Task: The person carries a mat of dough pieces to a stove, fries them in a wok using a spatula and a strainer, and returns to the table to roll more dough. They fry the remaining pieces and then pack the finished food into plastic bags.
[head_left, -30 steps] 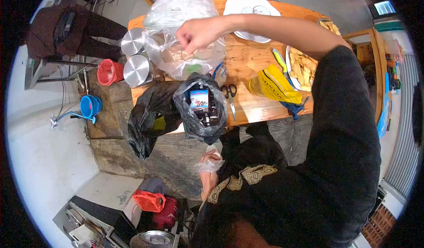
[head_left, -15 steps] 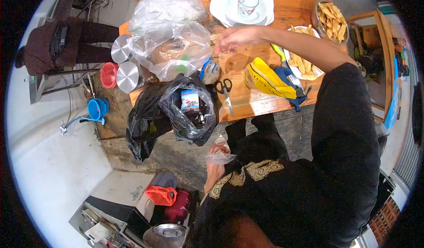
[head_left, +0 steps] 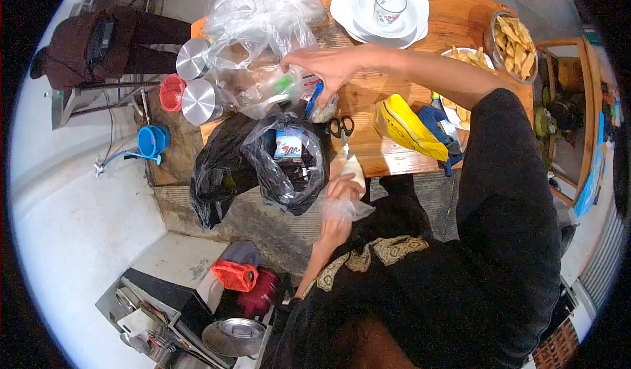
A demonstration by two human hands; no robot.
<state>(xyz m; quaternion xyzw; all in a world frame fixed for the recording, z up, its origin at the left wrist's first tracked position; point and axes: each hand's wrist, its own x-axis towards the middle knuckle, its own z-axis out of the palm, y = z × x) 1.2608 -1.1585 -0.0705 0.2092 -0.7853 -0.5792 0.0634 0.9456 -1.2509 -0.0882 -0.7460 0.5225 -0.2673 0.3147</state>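
My left hand (head_left: 343,195) is closed around a clear plastic bag with white filling (head_left: 353,169), at the table's near edge; the bag's loose end hangs over my wrist. My right hand (head_left: 330,69) arches over the table with fingers spread, beside a clear plastic bag (head_left: 266,37). Its lower finger reaches a small blue-and-clear packet (head_left: 318,103). Scissors with black handles (head_left: 341,128) lie just below this packet. An open black bag (head_left: 286,165) holds a small printed box (head_left: 288,144). To the right lies a yellow packet (head_left: 407,127).
A glass (head_left: 390,5) stands on stacked white plates (head_left: 342,2). Yellowish strips fill a bowl (head_left: 514,46) and a white plate (head_left: 486,60). Two metal-lidded containers (head_left: 198,102) stand at the table's left edge. A person in dark clothes (head_left: 85,44) is at the upper left.
My right hand has moved left and down to the small packet and spread its fingers. My left hand has risen with the filled bag towards the scissors. The view has shifted slightly.
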